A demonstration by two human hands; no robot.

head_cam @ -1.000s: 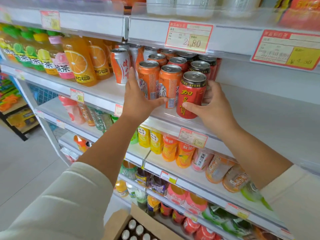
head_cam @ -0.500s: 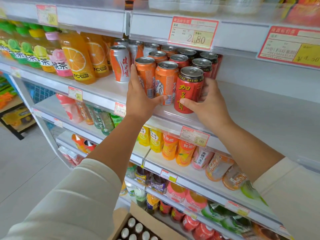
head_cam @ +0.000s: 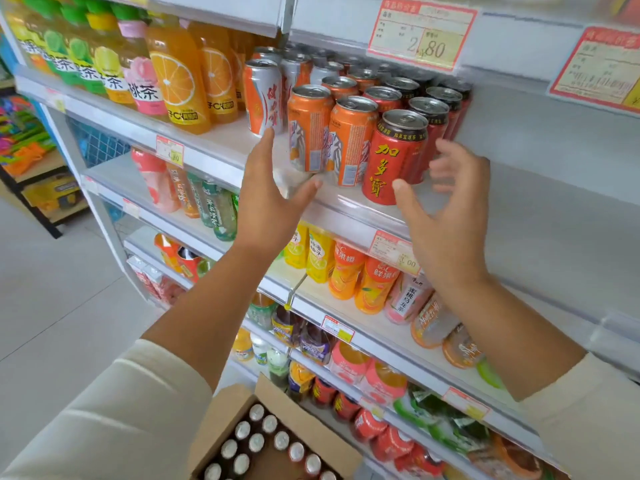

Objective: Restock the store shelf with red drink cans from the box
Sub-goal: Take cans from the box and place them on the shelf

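Note:
A red drink can (head_cam: 393,161) with yellow lettering stands upright at the front of a row of red cans on the white shelf (head_cam: 363,206). Two orange cans (head_cam: 330,136) stand just to its left. My left hand (head_cam: 270,192) hovers in front of the orange cans, fingers spread, holding nothing. To the right of the red can, my right hand (head_cam: 446,202) is off it, fingers loosely spread and blurred. At the bottom, an open cardboard box (head_cam: 221,414) holds several cans seen from above.
Orange juice and tea bottles (head_cam: 145,64) fill the shelf's left part. Right of the red cans the shelf is bare white (head_cam: 540,174). Price tags (head_cam: 420,32) hang from the shelf above. Lower shelves carry bottled drinks (head_cam: 363,275). Grey floor lies to the left.
Both hands have let go of the cans and pulled back toward me. The red can now stands alone at the shelf front. The view has dropped and moved closer.

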